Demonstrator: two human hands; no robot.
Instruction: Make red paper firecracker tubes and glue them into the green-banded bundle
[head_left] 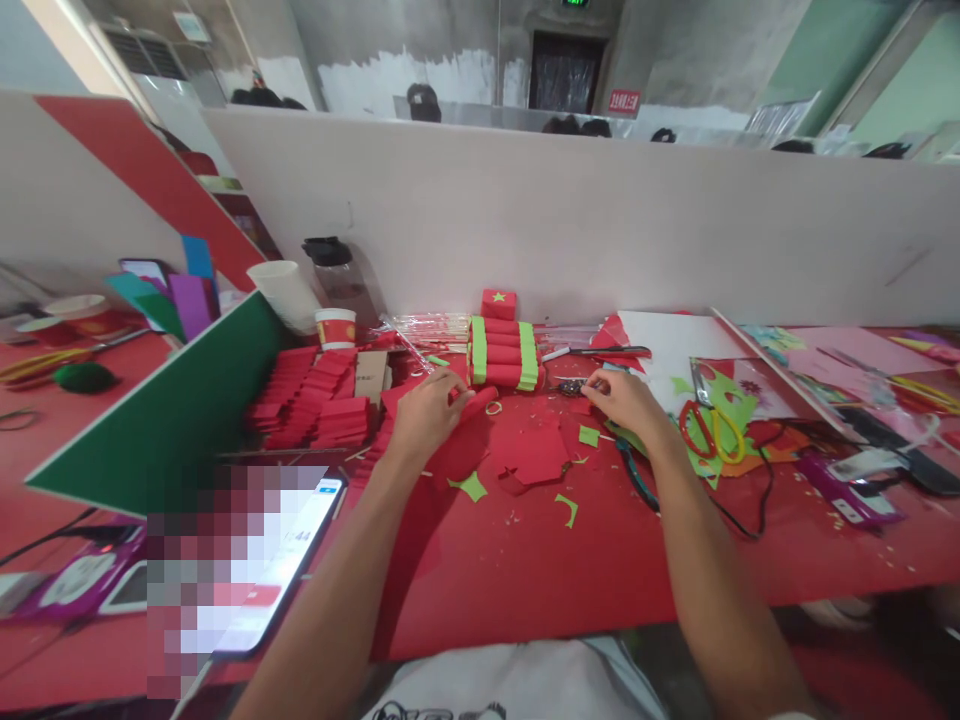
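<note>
My left hand [426, 412] is closed round a rolled red paper tube [480, 403] that lies on the red table [525, 570]. My right hand [624, 396] pinches a small dark object [571, 386] just in front of a bundle of red paper rolls [502, 353] bound by two green bands and topped by a small red box with a star. Flat red paper cut-outs [536, 452] and green paper scraps [471, 486] lie between my forearms.
Stacks of folded red paper [311, 397] sit at the left beside a green divider board [161, 415]. A phone [281, 565] lies near my left elbow. Scissors with red and yellow handles [705, 425], a black cable and coloured sheets lie to the right. A white partition [600, 220] stands behind.
</note>
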